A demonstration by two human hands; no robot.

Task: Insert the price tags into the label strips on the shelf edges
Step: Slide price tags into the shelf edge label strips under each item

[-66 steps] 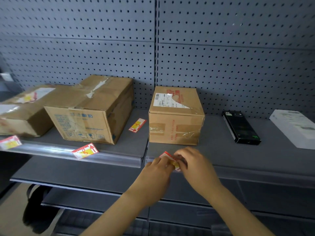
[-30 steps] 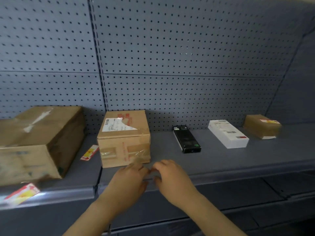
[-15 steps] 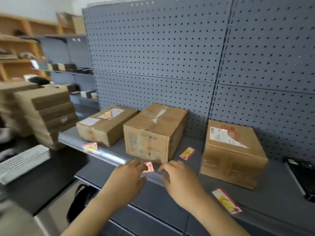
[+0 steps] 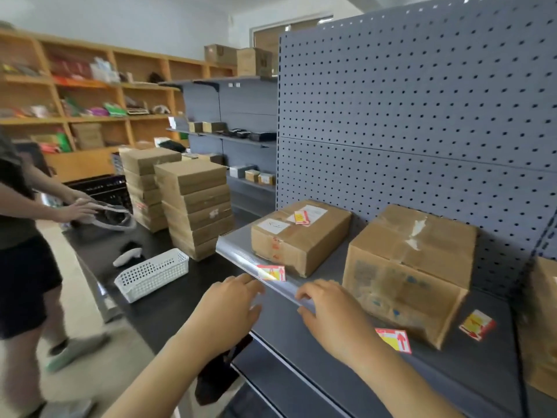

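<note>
A clear label strip (image 4: 241, 256) runs along the front edge of the grey shelf (image 4: 331, 267). One red and yellow price tag (image 4: 272, 273) sits crooked in the strip. My left hand (image 4: 232, 309) hovers just below and left of it, fingers apart, holding nothing. My right hand (image 4: 331, 315) rests on the strip to the tag's right, fingertips on the edge. A second tag (image 4: 393, 340) hangs in the strip by my right wrist. A third tag (image 4: 477, 324) lies loose on the shelf, and another (image 4: 302, 218) lies on top of the left cardboard box (image 4: 301, 236).
A larger cardboard box (image 4: 407, 270) stands on the shelf behind my right hand. To the left, a dark table (image 4: 168, 309) carries a white basket (image 4: 152, 274) and stacked boxes (image 4: 196, 206). A person (image 4: 21, 236) stands at the far left handling something.
My view has swung left along the shelf. Both hands have moved left from the middle tag to the strip beside the leftmost tag.
</note>
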